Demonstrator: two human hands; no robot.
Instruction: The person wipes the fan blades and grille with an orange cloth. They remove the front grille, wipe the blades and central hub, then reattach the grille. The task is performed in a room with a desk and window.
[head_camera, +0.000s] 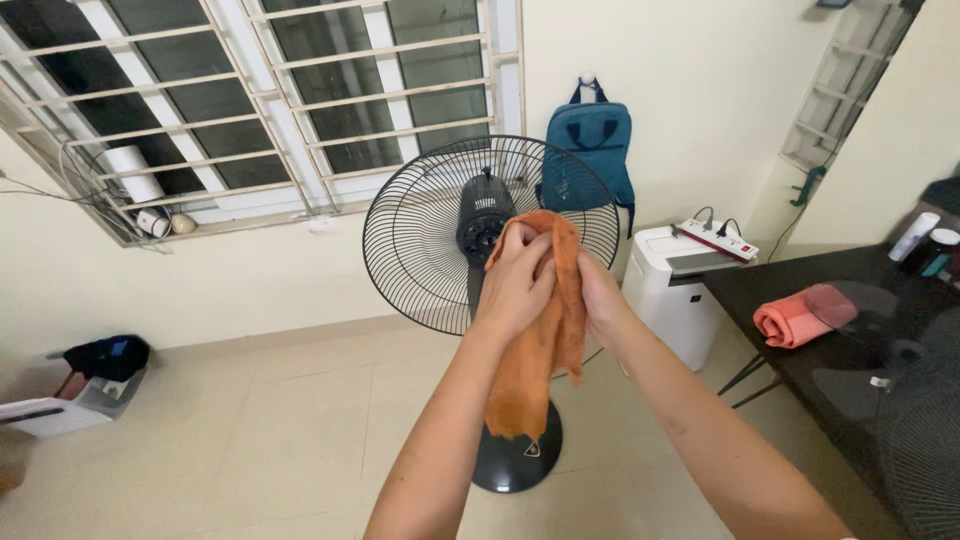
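An orange cloth (535, 360) hangs between my two hands in front of a black standing fan. My left hand (517, 280) grips the cloth's upper part, fingers curled over it. My right hand (600, 295) presses against the cloth from the right side and holds it too. The fan's round wire grille (420, 230) has no front cover over the motor hub (484, 215), and its round base (515, 460) sits on the tiled floor below the cloth's lower end.
A dark table (800, 330) at the right carries a folded pink cloth (800, 315) and another wire grille (920, 440). A white appliance (675, 290) with a power strip stands behind. A blue backpack (592, 150) hangs on the wall. A box (70, 400) lies at left.
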